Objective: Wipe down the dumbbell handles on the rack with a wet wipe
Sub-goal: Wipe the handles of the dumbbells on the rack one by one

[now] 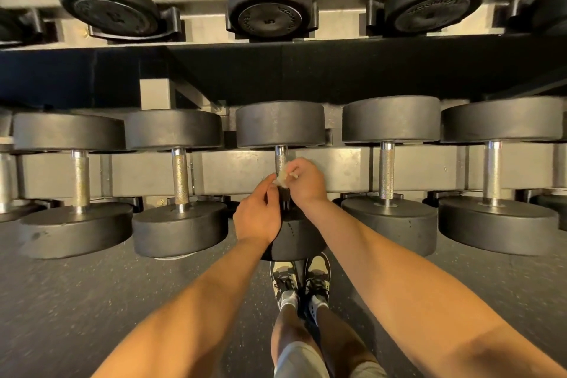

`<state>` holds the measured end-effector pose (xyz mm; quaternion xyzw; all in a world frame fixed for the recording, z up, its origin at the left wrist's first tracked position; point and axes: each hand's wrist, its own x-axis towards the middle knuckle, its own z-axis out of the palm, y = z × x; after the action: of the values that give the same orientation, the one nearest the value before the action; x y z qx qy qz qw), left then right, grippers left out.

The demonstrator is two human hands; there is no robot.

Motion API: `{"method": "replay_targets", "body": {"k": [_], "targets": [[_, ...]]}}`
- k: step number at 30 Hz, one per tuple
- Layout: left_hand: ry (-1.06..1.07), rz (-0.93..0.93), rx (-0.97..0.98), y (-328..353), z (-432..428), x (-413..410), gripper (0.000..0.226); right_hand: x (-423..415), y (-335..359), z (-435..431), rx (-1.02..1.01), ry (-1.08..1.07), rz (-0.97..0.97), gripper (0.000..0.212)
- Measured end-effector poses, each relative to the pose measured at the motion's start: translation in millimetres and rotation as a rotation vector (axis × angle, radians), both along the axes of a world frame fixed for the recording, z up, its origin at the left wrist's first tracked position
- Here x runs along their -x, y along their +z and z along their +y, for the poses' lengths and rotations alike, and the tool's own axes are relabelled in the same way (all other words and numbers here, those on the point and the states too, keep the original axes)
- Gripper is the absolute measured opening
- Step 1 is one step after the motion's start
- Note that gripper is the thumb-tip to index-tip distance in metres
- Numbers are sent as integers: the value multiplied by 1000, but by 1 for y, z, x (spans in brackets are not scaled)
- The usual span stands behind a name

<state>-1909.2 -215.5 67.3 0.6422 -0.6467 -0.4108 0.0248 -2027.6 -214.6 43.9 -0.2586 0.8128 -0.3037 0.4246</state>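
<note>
Pinching a small crumpled off-white wet wipe (281,176) in the curled fingers of the right hand (303,182), pressed to the knurled steel handle (280,158) of the black round-headed dumbbell (280,124) directly ahead. Left hand (257,213) just beside it, fingers bent toward the same handle, thumb tip at the wipe's edge. Cannot tell whether gripping the bar underneath or only steadying.

Likely trouble: with so small a wad, bare skin rubbing the metal instead of cloth. Near end of the bar, hidden under both hands, easily skipped. Wipe perhaps shredding or drying on the rough knurling.

Held in the black cradles of the grey steel rack (337,163): one dumbbell each. Neighbouring handles left (181,175) and right (386,172) of the hands bare, untouched by either hand. Three upper dumbbells (270,0) well beyond the hands.
</note>
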Motion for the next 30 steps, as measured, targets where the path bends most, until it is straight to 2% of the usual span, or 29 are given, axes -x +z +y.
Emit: {"method": "replay_targets", "body": {"k": [4, 7, 9, 12, 15, 19, 23, 25, 30], "targets": [[42, 110, -13, -7, 4, -5, 44, -2, 0, 13, -129, 109, 7, 30], [93, 193, -15, -14, 8, -11, 45, 0, 5, 13, -228, 264, 48, 20], [66, 191, -14, -13, 14, -17, 43, -1, 7, 18, -243, 285, 60, 21], [60, 256, -43, -7, 17, -22, 38, -3, 15, 28, -161, 136, -4, 19], [81, 350, -135, 6, 12, -22, 35, -6, 30, 36, 43, -23, -177, 8], [104, 458, -78, 18, 0, -15, 25, -14, 44, 33, 165, -79, -310, 18], [214, 409, -14, 8, -27, -9, 22, -12, 38, 31, 169, -27, -208, 29], [261, 377, 17, -2, -41, -2, 22, -11, 29, 30, 149, -79, -102, 31], [387, 438, -78, -21, -58, 27, 23, -20, 1, 33, 46, -126, 45, 30]]}}
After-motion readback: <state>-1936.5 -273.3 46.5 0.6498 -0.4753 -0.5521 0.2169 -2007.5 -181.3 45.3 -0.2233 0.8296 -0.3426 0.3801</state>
